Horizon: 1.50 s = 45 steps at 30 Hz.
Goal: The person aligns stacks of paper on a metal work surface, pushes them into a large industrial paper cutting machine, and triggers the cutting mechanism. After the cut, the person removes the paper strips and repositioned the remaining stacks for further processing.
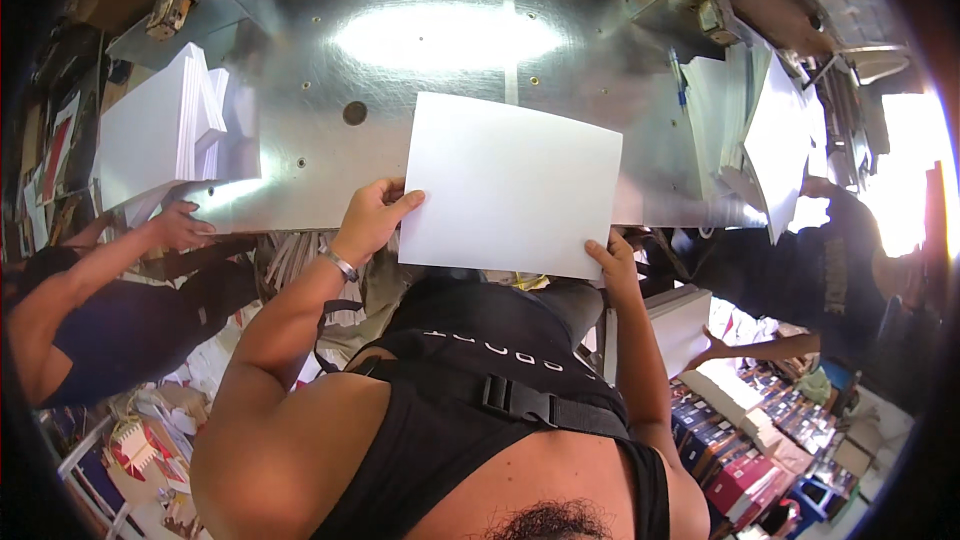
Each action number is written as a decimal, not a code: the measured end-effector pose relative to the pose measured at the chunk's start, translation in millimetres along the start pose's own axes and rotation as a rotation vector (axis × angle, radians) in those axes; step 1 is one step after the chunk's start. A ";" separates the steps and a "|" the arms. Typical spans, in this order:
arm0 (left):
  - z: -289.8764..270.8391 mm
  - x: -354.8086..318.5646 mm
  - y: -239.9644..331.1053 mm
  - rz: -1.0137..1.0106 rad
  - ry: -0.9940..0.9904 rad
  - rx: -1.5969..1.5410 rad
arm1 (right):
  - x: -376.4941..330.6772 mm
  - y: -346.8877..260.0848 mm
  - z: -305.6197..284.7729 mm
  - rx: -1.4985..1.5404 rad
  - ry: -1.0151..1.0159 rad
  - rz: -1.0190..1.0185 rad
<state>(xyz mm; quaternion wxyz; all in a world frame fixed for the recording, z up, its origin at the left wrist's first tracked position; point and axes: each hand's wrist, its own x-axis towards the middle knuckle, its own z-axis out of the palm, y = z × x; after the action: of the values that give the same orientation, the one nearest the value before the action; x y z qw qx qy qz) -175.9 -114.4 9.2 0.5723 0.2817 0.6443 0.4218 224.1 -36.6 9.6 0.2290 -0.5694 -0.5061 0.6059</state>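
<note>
A blank white paper sheet is held out flat in front of me, over the near edge of the metal table. Whether it is one sheet or a thin stack I cannot tell. Its left edge is pinched by my left hand, thumb on top and fingers underneath. At the near right corner, my right hand grips it the same way, with the fingers mostly hidden below.
The shiny metal table has small holes. White paper stacks stand at left and right, near a blue pen. Co-workers' hands show at left and right. Books are piled lower right.
</note>
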 end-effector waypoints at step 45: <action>50.7 228.5 111.7 0.638 0.539 -0.440 | 331.8 -153.6 87.9 0.752 0.183 -0.037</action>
<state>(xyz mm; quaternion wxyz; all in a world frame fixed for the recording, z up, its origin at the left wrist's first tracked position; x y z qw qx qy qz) -182.4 144.3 -7.7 0.2724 0.2180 0.5463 0.7614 15.3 274.5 -22.3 0.4769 -0.4884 -0.2363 0.6915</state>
